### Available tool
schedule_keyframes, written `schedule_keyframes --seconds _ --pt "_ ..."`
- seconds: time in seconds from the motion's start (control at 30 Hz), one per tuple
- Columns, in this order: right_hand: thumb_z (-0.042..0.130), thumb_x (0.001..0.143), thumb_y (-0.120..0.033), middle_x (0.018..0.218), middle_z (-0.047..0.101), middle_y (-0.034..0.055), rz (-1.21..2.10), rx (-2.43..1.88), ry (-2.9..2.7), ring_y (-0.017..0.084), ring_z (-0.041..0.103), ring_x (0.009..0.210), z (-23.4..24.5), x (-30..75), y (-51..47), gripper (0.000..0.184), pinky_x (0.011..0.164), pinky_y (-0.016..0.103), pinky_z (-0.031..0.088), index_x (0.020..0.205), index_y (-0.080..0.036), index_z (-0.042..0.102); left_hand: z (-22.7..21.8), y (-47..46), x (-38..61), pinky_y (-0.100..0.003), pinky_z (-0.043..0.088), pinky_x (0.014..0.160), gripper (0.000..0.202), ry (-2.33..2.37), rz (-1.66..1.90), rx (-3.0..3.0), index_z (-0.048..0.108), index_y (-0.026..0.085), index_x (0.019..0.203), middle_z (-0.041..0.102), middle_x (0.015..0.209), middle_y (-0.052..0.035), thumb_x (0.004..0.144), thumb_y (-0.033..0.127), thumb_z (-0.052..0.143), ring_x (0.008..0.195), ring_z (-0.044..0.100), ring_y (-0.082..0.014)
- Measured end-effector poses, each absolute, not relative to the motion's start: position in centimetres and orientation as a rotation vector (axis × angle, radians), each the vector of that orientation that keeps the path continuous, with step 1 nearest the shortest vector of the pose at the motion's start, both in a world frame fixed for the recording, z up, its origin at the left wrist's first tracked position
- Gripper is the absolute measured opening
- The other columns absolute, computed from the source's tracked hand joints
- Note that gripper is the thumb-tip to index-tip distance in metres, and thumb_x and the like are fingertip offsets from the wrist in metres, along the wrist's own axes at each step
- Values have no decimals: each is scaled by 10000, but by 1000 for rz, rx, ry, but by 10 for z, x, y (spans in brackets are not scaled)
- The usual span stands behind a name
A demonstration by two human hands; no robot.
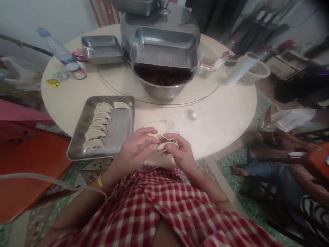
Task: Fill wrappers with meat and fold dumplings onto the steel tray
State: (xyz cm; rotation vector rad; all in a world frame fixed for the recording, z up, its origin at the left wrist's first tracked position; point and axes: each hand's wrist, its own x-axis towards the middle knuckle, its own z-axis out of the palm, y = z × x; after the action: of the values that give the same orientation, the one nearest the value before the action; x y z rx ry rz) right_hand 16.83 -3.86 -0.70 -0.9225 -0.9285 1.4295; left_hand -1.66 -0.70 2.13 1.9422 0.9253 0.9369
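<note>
Both my hands meet at the near edge of the round table (226,116), holding one half-folded dumpling (167,141) with brown filling showing inside its pale wrapper. My left hand (136,145) pinches the wrapper's left end with curled fingers. My right hand (178,151) cups the dumpling from the right and below, thumb pressed on its edge. Just left of my hands lies a metal tray (120,130) with several folded dumplings (99,123) lined up along its left side. Behind my hands sits a steel bowl of dark filling (161,80).
An empty metal pan (164,48) rests on the bowl, another pan (102,49) sits further left. A plastic bottle (58,49) lies at the far left, a white roll (240,68) and basket (255,72) at the right. A person (282,164) sits on the floor at right. An orange chair (28,164) stands left.
</note>
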Motion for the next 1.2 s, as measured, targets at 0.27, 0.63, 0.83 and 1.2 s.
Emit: schedule_keyframes --seconds 0.27,0.63,0.83,1.2 --pt "793 708 -468 855 753 -24 1349 -947 -907 125 695 713 -8 162 -38 345 613 284 632 975 -279 681 25 -10 -17 -463 342 1143 124 987 1030 2037 700 241 948 682 1151 -67 853 215 624 1198 574 -248" --pt "792 728 -440 960 721 -14 1355 -984 -1045 114 663 689 -14 163 -42 321 633 290 628 983 -288 668 24 4 -19 -412 463 998 144 1056 847 1745 706 211 831 710 1052 -76 820 344 651 1067 638 -250" --pt "791 721 -451 835 731 -26 1338 -1013 -955 109 647 653 -10 157 -40 329 610 278 617 974 -279 670 21 0 -19 -407 445 1022 134 1070 876 1711 688 216 796 713 1035 -64 847 323 625 1107 624 -251" --pt "771 768 -379 914 704 -20 1228 -1002 -1074 96 672 688 -8 159 -44 256 661 259 607 991 -285 688 21 -1 -28 -398 450 1022 163 1100 825 1735 697 209 822 714 1056 -65 848 359 640 1087 633 -244"
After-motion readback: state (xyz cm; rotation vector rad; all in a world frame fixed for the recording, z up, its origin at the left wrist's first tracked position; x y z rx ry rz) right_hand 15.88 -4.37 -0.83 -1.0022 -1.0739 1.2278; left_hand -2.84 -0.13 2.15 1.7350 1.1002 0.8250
